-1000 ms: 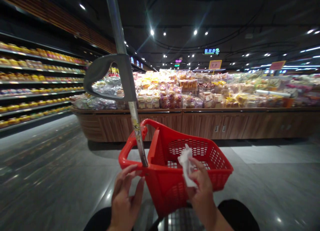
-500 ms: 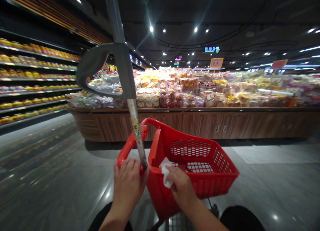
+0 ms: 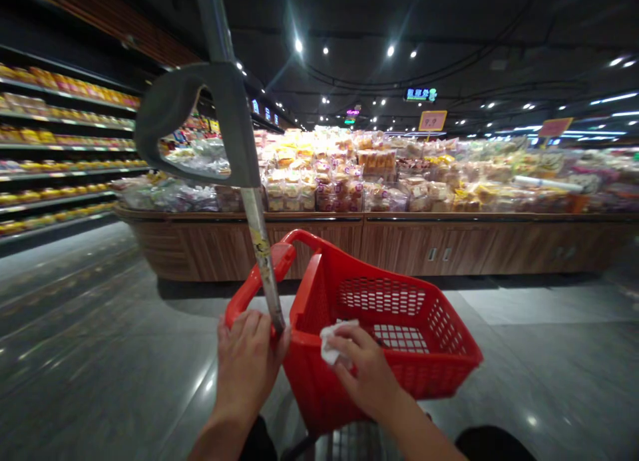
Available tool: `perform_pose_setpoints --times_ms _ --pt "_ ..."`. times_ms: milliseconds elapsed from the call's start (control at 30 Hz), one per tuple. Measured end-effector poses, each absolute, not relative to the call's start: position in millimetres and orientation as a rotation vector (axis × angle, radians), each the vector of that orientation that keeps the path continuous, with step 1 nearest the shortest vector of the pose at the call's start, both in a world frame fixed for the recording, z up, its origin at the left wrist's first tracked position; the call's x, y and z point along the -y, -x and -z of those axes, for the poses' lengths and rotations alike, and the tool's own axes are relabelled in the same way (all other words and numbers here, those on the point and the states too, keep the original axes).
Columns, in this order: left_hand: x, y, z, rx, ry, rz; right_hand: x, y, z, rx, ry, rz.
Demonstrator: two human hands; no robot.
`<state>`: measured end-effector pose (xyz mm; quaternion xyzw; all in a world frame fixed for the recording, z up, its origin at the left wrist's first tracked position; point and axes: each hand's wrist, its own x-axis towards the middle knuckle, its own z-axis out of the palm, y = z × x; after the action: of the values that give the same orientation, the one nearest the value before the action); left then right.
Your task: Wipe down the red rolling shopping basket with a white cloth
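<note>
A red plastic shopping cart (image 3: 344, 388) with a perforated basket stands right in front of me. My left hand (image 3: 248, 354) is closed over the near end of its red handle (image 3: 244, 293), the thumb beside the foot of a metal pole (image 3: 263, 258). That pole rises at a tilt and carries a grey loop-shaped grip (image 3: 232, 125). Whether the left hand also touches the pole, I cannot tell. My right hand (image 3: 367, 374) pinches a crumpled white tissue (image 3: 333, 341) at the near rim of the basket. A small dark item inside the basket is partly hidden.
Across the aisle runs a long wooden display counter (image 3: 319, 248) heaped with bagged baked goods (image 3: 339, 181). Tall shelves (image 3: 60, 148) of packaged goods line the left side. A price sign (image 3: 432, 120) stands above the counter. Grey shiny floor (image 3: 124, 368) surrounds the cart.
The cart's handle, the pole and my left hand sit farther left in view. My right hand has shifted slightly right and turned, and the tissue is more bunched under its fingers.
</note>
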<state>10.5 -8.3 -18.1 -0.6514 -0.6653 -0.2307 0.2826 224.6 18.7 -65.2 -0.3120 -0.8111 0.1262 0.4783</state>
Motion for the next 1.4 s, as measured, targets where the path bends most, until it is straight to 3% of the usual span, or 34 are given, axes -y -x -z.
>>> perform_pose_setpoints --times_ms 233,667,1033,1267,1400 --pt "1.1 -1.8 19.3 1.781 1.768 0.602 -30.3 -203.9 55.4 1.912 0.914 -0.507" --pt "-4.4 -0.2 20.8 1.756 1.765 0.612 -36.7 -179.4 39.1 1.818 0.753 -0.371" --pt "-7.1 -0.1 22.6 1.744 1.745 0.535 -42.3 -212.8 75.0 1.890 1.087 -0.358" --pt "-8.2 -0.7 22.7 1.721 1.703 0.494 -39.8 -155.0 52.7 1.970 0.729 -0.310" --pt "-12.5 5.0 23.2 1.726 1.699 0.477 -41.2 -190.6 72.0 1.950 0.838 -0.273"
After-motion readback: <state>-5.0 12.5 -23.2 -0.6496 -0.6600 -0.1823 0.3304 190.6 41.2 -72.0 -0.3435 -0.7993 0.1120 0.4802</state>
